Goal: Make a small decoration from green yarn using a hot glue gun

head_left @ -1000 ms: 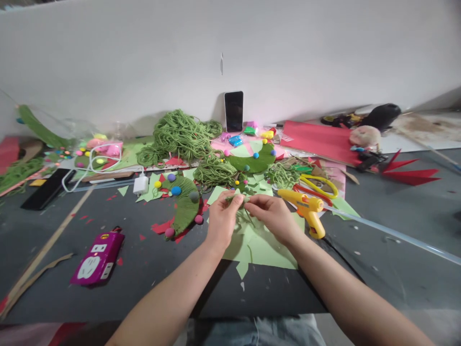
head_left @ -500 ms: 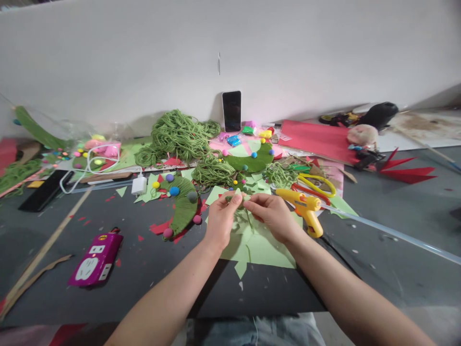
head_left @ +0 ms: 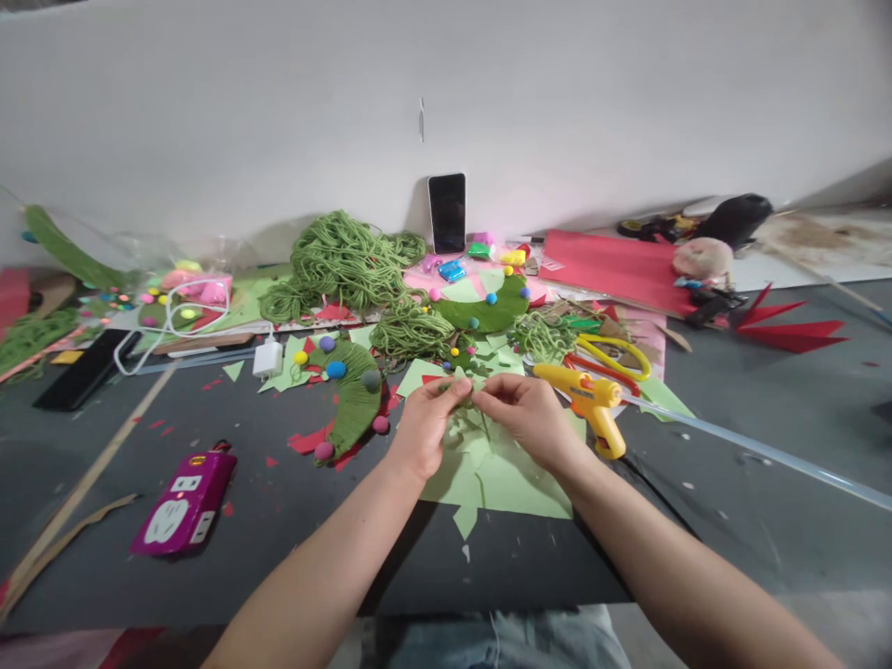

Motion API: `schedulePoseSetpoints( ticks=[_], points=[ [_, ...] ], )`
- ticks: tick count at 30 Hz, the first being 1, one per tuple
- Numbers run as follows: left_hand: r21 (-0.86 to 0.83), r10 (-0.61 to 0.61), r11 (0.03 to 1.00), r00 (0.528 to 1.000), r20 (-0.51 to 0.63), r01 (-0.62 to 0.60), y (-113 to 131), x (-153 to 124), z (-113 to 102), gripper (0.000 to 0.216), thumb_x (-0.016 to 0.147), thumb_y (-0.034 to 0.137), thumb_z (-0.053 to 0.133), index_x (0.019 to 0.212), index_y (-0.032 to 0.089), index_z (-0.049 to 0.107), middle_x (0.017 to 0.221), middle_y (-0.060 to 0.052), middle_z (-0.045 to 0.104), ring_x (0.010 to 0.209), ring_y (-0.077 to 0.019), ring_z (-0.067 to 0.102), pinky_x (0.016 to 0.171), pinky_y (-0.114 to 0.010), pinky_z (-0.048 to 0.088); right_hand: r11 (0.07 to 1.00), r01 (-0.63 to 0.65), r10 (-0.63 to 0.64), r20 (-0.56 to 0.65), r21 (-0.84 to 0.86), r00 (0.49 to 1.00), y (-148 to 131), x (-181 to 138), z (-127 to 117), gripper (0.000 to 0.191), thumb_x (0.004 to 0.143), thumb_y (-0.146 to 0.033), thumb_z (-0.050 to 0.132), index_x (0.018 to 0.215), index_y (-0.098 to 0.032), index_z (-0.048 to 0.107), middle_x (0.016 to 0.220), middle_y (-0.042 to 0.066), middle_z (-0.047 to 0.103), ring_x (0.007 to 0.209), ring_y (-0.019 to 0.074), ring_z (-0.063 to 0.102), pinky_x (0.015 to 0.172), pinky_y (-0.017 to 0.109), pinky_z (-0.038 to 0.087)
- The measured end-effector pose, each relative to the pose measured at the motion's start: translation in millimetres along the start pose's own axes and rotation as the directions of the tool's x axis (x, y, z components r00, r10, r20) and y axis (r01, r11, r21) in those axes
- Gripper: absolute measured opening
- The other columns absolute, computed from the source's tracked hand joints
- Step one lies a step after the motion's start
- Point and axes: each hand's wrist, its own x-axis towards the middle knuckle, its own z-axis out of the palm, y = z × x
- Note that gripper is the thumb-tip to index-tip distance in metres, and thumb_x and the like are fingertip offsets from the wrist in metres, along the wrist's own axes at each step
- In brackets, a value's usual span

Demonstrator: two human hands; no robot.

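Observation:
Both of my hands meet over the light green paper (head_left: 519, 488) at the middle of the table. My left hand (head_left: 426, 418) pinches a small green piece (head_left: 463, 381) between thumb and fingers. From the right, my right hand (head_left: 526, 407) closes its thumb and fingertips on the same piece. A strand of green yarn (head_left: 486, 426) hangs below the fingertips. Fingers hide most of the piece, so its full shape is unclear. Left of my hands lies a yarn-wrapped green arc (head_left: 357, 395) with coloured pom-poms. A yellow glue gun (head_left: 592, 409) rests just right of my right hand.
Heaped green yarn (head_left: 341, 265) sits at the back, beside a phone (head_left: 447, 214) leaning on the wall. Yellow-handled scissors (head_left: 620, 353) lie behind the glue gun. A purple power strip (head_left: 185, 502) is at left, red card (head_left: 609, 269) at back right. Paper scraps are scattered about.
My fingers have shifted slightly around the small green piece, and both hands keep their pinch. A bit of red now shows behind my left thumb.

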Motion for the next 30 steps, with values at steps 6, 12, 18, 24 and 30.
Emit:
schedulePoseSetpoints(
  ticks=[6,12,18,24,30],
  points=[
    [-0.035,-0.057,0.998,0.997,0.043,0.058,-1,-2,2,0.022,0.06,0.029,0.082,0.074,0.015,0.074,0.071,-0.003,0.07,0.071,-0.0128,0.063,0.072,-0.025,0.048,0.999,0.018,-0.02,-0.055,-0.031,0.998,1,-1,-1,0.021,0.068,-0.035,0.069,0.066,-0.016,0.061,0.059,-0.002,0.055,0.052,0.0093,0.044,0.05,0.024,0.034],
    [0.089,0.06,0.994,0.998,0.002,-0.06,2,-2,0,0.016,0.064,0.029,0.078,0.072,0.016,0.072,0.071,-0.002,0.067,0.07,-0.0128,0.059,0.072,-0.026,0.045,0.957,0.2,-0.201,0.019,-0.211,0.979,0,-3,-6,0.015,0.077,-0.031,0.064,0.077,-0.016,0.069,0.078,0.005,0.068,0.068,0.0156,0.056,0.062,0.03,0.043],
    [0.265,0.297,0.915,0.952,0.07,-0.305,2,-1,-2,0.009,0.069,0.027,0.074,0.073,0.019,0.072,0.075,0.0,0.061,0.077,-0.0127,0.055,0.074,-0.025,0.041,0.94,0.264,-0.273,-0.011,-0.217,0.962,-5,-4,-15,0.019,0.078,-0.033,0.065,0.086,-0.017,0.069,0.091,0.007,0.066,0.064,0.0136,0.055,0.054,0.028,0.043],
    [0.309,0.299,0.897,0.949,0.098,-0.314,-1,-2,-2,0.009,0.071,0.028,0.072,0.074,0.02,0.07,0.077,0.001,0.059,0.077,-0.0126,0.053,0.074,-0.025,0.04,0.916,0.286,-0.297,0.005,-0.282,0.955,-7,-4,-14,0.011,0.079,-0.027,0.062,0.076,-0.017,0.066,0.084,0.006,0.065,0.068,0.0147,0.056,0.054,0.027,0.041],
    [0.219,0.244,0.944,0.969,0.037,-0.246,-7,-4,0,0.011,0.07,0.027,0.071,0.072,0.018,0.065,0.068,0.002,0.057,0.066,-0.0105,0.052,0.065,-0.023,0.041,0.941,0.25,-0.261,-0.017,-0.227,0.965,-10,-6,-8,0.009,0.077,-0.024,0.06,0.071,-0.017,0.062,0.074,0.003,0.062,0.065,0.0136,0.053,0.053,0.026,0.04]
  ],
)
